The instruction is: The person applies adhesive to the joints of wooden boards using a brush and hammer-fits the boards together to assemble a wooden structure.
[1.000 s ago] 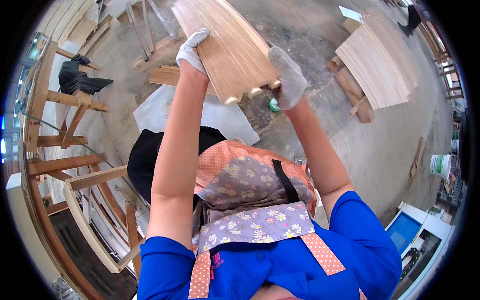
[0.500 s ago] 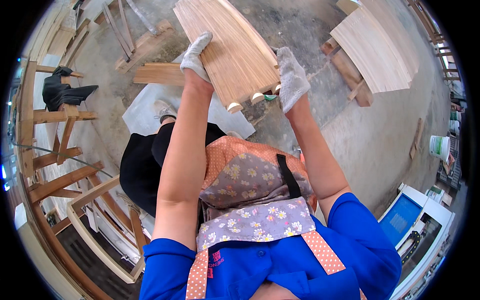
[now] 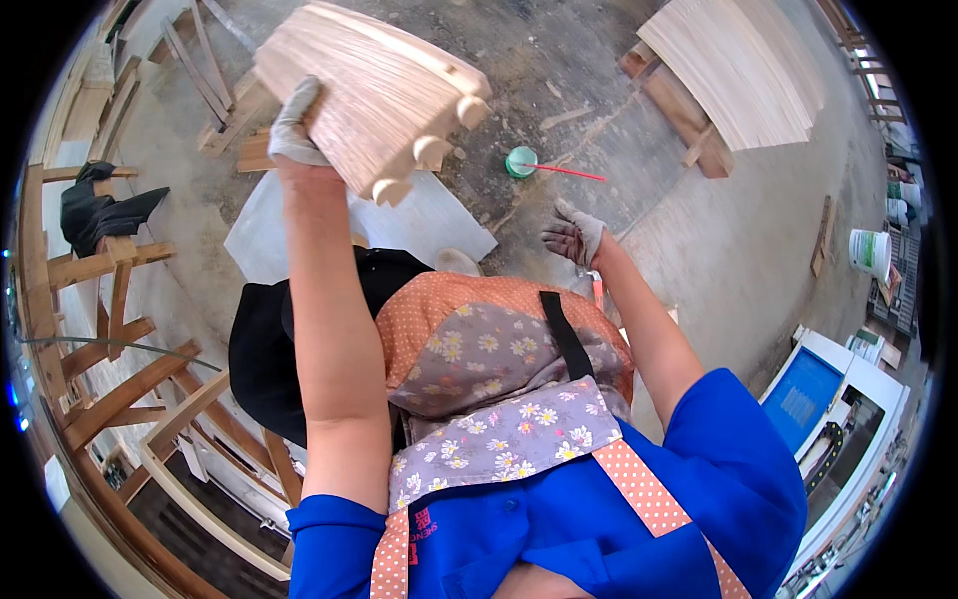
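My left hand [image 3: 302,125], in a pale work glove, grips the near left edge of a wooden panel [image 3: 359,90]. The panel is tilted and held above the floor, and rounded pegs or strips [image 3: 431,152] stick out along its near end. My right hand [image 3: 576,236], gloved with a darkened palm, is apart from the panel, fingers spread and nothing in them. Beyond it on the floor stands a small green cup [image 3: 520,162] with a thin red stick [image 3: 569,172] leaning out of it. A pale board [image 3: 299,225] lies beneath the panel.
A stack of curved pale panels [image 3: 733,75] rests on wooden blocks [image 3: 689,125] at far right. Timber frames [image 3: 110,260] with a black cloth [image 3: 105,205] stand at left. A white bucket [image 3: 870,254] and a white-and-blue machine [image 3: 798,389] are on the right.
The panel has swung left and tipped in my left hand. My right hand has let go of it and dropped toward me, opening. The green cup and red stick have come into fuller view.
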Action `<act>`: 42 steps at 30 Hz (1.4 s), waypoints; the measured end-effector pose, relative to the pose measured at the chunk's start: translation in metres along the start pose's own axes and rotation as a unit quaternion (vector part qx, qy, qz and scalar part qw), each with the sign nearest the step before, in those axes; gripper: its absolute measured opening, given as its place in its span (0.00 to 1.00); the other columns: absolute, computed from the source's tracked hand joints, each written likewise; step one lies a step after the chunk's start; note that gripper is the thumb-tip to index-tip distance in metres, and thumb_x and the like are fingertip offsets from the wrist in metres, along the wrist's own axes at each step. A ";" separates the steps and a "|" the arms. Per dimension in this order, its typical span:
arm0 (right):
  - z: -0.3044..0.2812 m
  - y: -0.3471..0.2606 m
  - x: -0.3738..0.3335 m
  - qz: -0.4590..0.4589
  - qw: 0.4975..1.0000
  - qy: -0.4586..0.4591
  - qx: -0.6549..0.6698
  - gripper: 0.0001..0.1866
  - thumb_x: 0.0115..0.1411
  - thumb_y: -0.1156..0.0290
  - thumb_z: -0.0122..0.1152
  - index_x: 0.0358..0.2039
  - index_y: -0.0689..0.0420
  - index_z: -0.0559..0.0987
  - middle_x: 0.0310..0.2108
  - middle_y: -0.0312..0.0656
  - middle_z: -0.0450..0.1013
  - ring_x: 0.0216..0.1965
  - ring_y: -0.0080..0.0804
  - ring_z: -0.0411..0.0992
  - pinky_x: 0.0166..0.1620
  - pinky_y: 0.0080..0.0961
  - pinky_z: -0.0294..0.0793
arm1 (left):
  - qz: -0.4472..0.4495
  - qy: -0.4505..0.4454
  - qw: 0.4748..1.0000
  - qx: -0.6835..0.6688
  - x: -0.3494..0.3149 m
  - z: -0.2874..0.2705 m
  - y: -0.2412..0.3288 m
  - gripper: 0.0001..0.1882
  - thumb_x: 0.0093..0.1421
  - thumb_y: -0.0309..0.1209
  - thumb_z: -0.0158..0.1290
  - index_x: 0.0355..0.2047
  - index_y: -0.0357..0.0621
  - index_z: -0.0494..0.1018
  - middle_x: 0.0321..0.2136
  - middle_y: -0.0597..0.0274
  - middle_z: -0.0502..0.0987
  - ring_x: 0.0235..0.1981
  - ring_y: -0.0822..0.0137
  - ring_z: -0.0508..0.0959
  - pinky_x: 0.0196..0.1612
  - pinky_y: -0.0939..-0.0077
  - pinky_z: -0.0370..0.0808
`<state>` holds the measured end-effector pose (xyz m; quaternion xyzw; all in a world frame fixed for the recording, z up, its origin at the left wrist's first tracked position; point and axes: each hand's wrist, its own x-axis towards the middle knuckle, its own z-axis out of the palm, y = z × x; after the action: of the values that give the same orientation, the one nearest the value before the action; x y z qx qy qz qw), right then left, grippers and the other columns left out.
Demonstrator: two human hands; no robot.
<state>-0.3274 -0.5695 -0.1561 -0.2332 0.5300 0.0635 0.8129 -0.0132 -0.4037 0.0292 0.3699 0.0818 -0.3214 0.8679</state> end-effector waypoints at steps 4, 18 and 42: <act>-0.029 0.002 0.055 -0.041 0.992 0.045 0.112 0.15 0.49 0.57 0.58 0.29 0.55 0.70 0.23 0.41 0.70 0.25 0.35 0.71 0.30 0.31 0.74 | 0.026 -0.016 0.999 -0.020 0.010 -0.012 0.013 0.20 0.48 0.24 0.50 0.43 0.33 0.64 0.37 0.48 0.71 0.37 0.54 0.73 0.42 0.59 0.72; 0.022 -0.048 0.097 -0.303 0.939 0.149 -0.058 0.07 0.55 0.68 0.50 0.28 0.57 0.70 0.21 0.39 0.70 0.16 0.28 0.69 0.19 0.21 0.71 | 0.022 -0.004 0.999 0.024 0.017 -0.016 0.013 0.21 0.50 0.28 0.49 0.45 0.32 0.62 0.40 0.47 0.70 0.39 0.55 0.73 0.42 0.61 0.72; -0.047 -0.040 0.034 -0.167 0.949 0.093 0.251 0.10 0.55 0.64 0.47 0.29 0.57 0.71 0.21 0.45 0.73 0.23 0.38 0.73 0.25 0.30 0.75 | -0.025 0.090 0.996 -0.006 0.020 -0.009 -0.010 0.22 0.46 0.25 0.50 0.44 0.37 0.63 0.42 0.51 0.69 0.42 0.52 0.70 0.46 0.54 0.67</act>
<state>-0.3382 -0.6306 -0.1897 -0.1116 0.5558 -0.2298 0.7911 -0.0033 -0.4122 0.0091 0.3897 0.1704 -0.3083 0.8509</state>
